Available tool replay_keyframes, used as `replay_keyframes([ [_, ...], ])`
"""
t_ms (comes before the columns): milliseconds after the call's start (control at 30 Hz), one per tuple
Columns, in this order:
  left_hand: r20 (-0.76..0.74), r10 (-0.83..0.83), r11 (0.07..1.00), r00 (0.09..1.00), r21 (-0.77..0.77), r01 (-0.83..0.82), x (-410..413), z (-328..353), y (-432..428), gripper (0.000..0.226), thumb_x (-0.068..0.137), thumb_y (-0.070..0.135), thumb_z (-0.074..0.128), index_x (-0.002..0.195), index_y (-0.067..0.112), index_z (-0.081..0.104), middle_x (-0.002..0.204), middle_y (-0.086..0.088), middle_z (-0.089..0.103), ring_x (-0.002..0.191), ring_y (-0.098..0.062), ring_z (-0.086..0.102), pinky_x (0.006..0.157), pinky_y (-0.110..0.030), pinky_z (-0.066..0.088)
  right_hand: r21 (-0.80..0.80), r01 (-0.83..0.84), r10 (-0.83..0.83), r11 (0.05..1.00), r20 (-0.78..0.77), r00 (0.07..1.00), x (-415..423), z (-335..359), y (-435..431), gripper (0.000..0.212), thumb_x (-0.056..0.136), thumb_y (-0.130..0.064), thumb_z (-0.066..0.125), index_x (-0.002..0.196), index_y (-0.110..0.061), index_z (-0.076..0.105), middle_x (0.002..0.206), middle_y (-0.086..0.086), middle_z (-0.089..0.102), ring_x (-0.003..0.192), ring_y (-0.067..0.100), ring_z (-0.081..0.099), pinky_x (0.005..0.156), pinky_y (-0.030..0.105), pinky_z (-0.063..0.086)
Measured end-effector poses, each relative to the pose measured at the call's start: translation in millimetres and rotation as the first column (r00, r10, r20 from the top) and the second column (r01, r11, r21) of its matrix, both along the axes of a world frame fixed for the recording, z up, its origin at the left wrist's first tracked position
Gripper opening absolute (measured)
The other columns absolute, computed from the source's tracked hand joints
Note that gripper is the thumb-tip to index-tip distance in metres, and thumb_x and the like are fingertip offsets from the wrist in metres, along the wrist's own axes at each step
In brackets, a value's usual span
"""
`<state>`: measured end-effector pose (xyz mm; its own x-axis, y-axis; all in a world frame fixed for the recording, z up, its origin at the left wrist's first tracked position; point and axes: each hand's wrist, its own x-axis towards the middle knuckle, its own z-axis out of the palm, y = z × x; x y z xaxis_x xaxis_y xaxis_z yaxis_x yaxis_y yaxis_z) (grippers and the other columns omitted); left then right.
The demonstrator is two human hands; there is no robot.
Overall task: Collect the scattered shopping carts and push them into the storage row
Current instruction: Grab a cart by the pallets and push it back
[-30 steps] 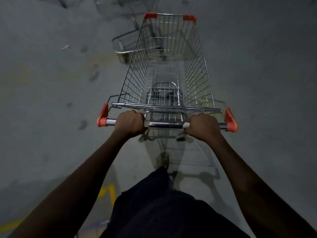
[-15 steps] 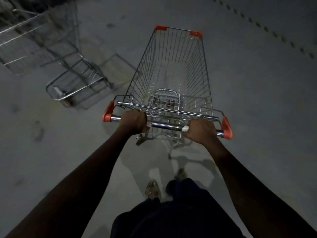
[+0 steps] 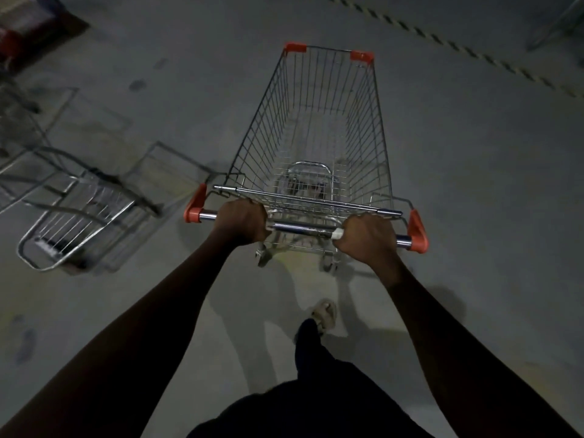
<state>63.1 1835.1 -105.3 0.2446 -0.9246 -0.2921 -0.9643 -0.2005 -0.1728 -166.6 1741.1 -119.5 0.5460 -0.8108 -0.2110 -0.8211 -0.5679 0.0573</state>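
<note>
The left hand is curled tight round the bar of the cart, knuckles up. Its fingers wrap over the top and are hidden on the far side, and it sits left of the bar's middle. The right hand grips the same bar further right in the same closed fist, with a small white band on the bar showing at its inner edge. Both arms reach in from the lower corners of the frame. Beyond each fist a short stretch of chrome leads to an orange cap at the bar's end. The cart fills the centre of the frame, its wire basket running toward the top, with two orange guards on the far rim. Its rear wheels show just below the bar on the grey floor. A foot in a pale sandal is behind the cart, lower centre. At the left of the frame, apart from the held cart, a second cart is blurred; whether it stands upright or is tipped cannot be told. A striped tape crosses the floor at upper right.
</note>
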Motion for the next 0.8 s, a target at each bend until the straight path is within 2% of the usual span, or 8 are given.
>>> replay_keyframes([
  [33,0.003,0.0,1.0,1.0,0.006,0.0,3,2,-21,0.038,0.065,0.048,0.075,0.072,0.012,0.068,0.069,-0.011,0.067,0.064,-0.031,0.066,0.058,-0.033,0.052,0.004,0.002,-0.002,1.0,0.011,1.0,2,0,-20,0.043,0.079,-0.054,0.049,0.081,-0.016,0.068,0.083,0.009,0.069,0.081,0.032,0.067,0.071,0.033,0.05],
  [133,-0.054,-0.003,1.0,0.999,0.027,0.005,7,3,-80,0.039,0.076,0.048,0.065,0.093,0.013,0.068,0.092,-0.013,0.068,0.087,-0.034,0.066,0.074,-0.036,0.051,-0.007,-0.008,0.008,1.0,0.042,0.999,7,-2,-75,0.045,0.083,-0.055,0.048,0.088,-0.016,0.069,0.09,0.011,0.07,0.088,0.032,0.067,0.076,0.035,0.049],
  [233,-0.066,0.001,1.0,0.998,0.026,0.001,13,1,-134,0.044,0.078,0.051,0.062,0.1,0.014,0.066,0.1,-0.014,0.067,0.094,-0.034,0.065,0.078,-0.037,0.05,0.009,0.013,-0.014,1.0,0.083,0.996,8,-3,-127,0.045,0.085,-0.055,0.049,0.09,-0.016,0.069,0.094,0.012,0.069,0.092,0.034,0.066,0.081,0.036,0.048],
  [500,-0.032,-0.091,0.996,0.995,0.012,0.092,28,-5,-282,0.042,0.081,0.051,0.054,0.095,0.014,0.066,0.094,-0.013,0.068,0.088,-0.034,0.066,0.074,-0.036,0.05,-0.01,0.045,-0.044,0.999,0.089,0.995,17,-10,-267,0.044,0.082,-0.056,0.048,0.092,-0.02,0.071,0.092,0.009,0.07,0.091,0.031,0.066,0.077,0.034,0.049],
  [700,-0.049,-0.157,0.988,0.986,0.0,0.157,52,-5,-427,0.039,0.076,0.051,0.058,0.092,0.017,0.068,0.091,-0.011,0.069,0.086,-0.033,0.067,0.072,-0.034,0.051,-0.03,0.116,-0.113,0.993,0.092,0.989,34,-11,-390,0.039,0.08,-0.052,0.052,0.087,-0.017,0.069,0.091,0.01,0.07,0.089,0.031,0.067,0.075,0.033,0.049],
  [800,-0.042,-0.204,0.979,0.978,-0.017,0.203,59,-2,-500,0.039,0.076,0.052,0.059,0.091,0.017,0.069,0.09,-0.009,0.07,0.085,-0.03,0.068,0.072,-0.033,0.051,0.022,0.172,-0.173,0.985,0.065,0.983,40,-5,-453,0.041,0.08,-0.055,0.052,0.092,-0.02,0.068,0.097,0.008,0.069,0.094,0.029,0.066,0.077,0.033,0.048],
])
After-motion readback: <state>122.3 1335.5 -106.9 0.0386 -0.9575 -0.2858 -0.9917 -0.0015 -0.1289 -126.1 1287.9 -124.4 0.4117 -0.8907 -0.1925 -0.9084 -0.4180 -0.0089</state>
